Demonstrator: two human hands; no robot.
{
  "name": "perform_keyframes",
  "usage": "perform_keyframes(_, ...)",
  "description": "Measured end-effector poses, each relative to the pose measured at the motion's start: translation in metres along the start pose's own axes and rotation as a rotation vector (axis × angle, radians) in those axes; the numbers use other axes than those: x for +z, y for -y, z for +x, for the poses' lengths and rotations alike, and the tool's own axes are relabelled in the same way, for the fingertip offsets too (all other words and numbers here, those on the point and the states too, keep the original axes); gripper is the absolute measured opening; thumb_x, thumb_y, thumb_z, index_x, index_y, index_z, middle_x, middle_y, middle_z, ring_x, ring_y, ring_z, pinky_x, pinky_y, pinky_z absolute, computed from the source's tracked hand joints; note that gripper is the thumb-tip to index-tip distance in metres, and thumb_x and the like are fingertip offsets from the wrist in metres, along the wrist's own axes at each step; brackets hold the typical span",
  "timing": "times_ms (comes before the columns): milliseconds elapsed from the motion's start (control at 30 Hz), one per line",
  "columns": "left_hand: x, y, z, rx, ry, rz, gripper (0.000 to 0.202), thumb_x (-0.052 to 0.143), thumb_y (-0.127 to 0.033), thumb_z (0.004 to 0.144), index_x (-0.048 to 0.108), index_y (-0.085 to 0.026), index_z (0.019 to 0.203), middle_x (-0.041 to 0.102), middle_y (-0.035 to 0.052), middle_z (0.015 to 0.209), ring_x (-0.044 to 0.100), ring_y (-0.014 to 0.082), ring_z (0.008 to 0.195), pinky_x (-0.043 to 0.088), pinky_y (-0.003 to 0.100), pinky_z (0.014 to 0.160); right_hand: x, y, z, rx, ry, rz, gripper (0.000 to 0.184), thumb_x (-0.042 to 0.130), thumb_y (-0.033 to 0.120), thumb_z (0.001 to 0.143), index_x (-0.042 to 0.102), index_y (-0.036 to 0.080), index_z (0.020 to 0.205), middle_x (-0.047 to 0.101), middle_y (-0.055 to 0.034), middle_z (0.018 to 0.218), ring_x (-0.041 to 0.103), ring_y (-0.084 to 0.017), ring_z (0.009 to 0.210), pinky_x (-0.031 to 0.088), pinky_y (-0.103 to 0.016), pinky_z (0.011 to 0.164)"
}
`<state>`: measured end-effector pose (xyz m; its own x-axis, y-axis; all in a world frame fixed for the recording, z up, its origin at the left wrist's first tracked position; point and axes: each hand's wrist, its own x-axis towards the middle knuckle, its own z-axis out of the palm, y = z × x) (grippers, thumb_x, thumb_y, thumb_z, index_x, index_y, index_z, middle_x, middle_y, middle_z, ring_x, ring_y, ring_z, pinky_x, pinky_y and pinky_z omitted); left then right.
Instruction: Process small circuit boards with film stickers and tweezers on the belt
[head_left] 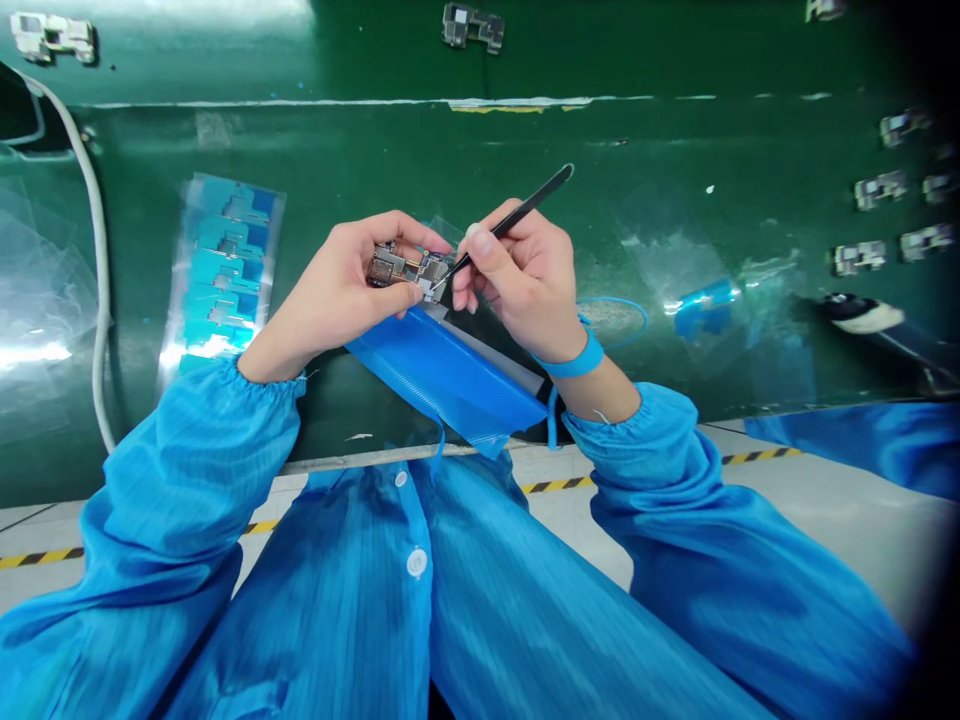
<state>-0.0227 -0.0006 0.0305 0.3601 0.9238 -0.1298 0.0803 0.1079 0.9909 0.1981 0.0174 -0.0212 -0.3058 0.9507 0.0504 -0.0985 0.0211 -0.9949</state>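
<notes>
Circuit board [388,268], one: pinched in, partly hidden by, nearly closed left grip [349,280], over worktop [337,160]. Slim black tool [532,200], one: clasped in right grip [529,280], tip contact unclear. Loose boards [457,24], far side, three: rightmost cut off.

Green worktop [360,150] with parts spread about
A blue strip [450,370] rests by the near edge; left of it lie a clear sheet of teal film pieces [225,270] and a white cable [97,230] reaching that edge. Small boards [859,257] group far right.
</notes>
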Motion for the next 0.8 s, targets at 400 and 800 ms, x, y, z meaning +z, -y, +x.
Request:
perform_keyframes(400, 0.0, -0.0029, -0.0008, -0.013, 0.021, -0.015, 0.031, 0.084, -0.01, 0.088, 0.079, -0.017, 0.117, 0.082, 0.007, 0.102, 0.074, 0.0174, 0.083, 0.057, 0.028, 0.071, -0.0073, -0.008, 0.0019, -0.047, 0.023, -0.12, 0.054, 0.066, 0.074, 0.103, 0.062, 0.02, 0.108, 0.076, 0.0038, 0.092, 0.079, -0.01, 0.077, 0.06, -0.018, 0.063)
perform_keyframes(800, -0.0008, -0.0019, -0.0005, -0.014, -0.014, -0.004, 0.033, 0.087, -0.013, 0.087, 0.08, -0.018, 0.118, 0.08, 0.0055, 0.102, 0.072, 0.017, 0.08, 0.057, 0.029, 0.072, -0.0035, -0.0015, 0.0007, -0.082, -0.047, -0.118, 0.055, 0.068, 0.078, 0.101, 0.06, 0.024, 0.109, 0.068, 0.0047, 0.086, 0.072, -0.009, 0.069, 0.058, -0.02, 0.06)
